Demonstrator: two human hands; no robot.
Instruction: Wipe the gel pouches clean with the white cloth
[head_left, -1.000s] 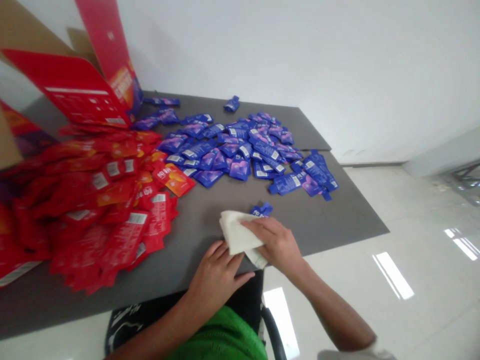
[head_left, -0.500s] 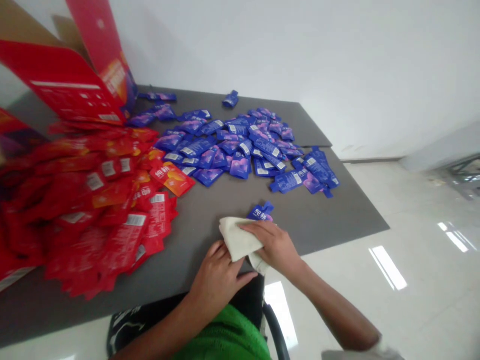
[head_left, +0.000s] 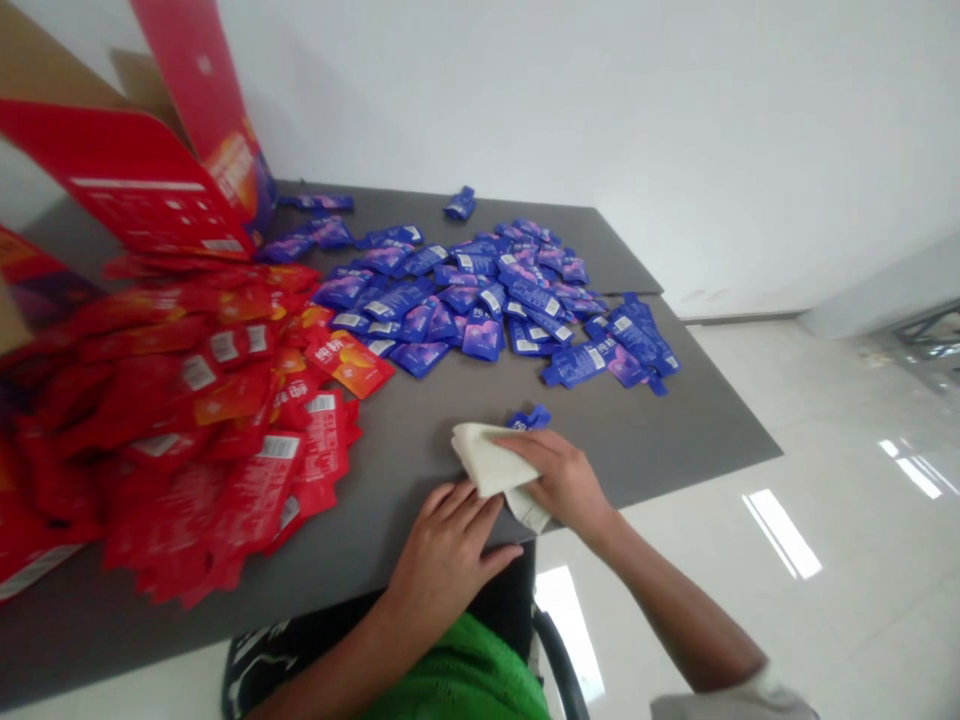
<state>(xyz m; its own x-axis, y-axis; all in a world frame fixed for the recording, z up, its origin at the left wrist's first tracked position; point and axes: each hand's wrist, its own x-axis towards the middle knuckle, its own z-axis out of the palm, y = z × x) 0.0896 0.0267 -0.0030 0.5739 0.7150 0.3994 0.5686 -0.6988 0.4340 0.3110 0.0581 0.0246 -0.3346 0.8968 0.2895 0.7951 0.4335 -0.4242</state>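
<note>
My right hand (head_left: 564,483) grips a folded cream cloth (head_left: 495,458), fingers on top of it, at the table's near side. A loose flap of the cloth hangs below my palm. Just beyond these fingers a blue pouch (head_left: 531,417) lies on the table, partly covered by the hand and cloth. My left hand (head_left: 450,535) rests palm down near the table edge, fingers stretched out and thumb apart. Its fingertips reach the cloth's lower edge; whether they touch it I cannot tell.
A large heap of red pouches (head_left: 217,440) covers the left of the grey table (head_left: 405,440). Many blue pouches (head_left: 457,290) are spread across the back and right. An open red carton (head_left: 150,190) stands at the back left, against the white wall (head_left: 525,100).
The cloth and my right hand have shifted slightly right and away from me, covering more of the near blue pouch. More of my left fingers now show beside the cloth.
</note>
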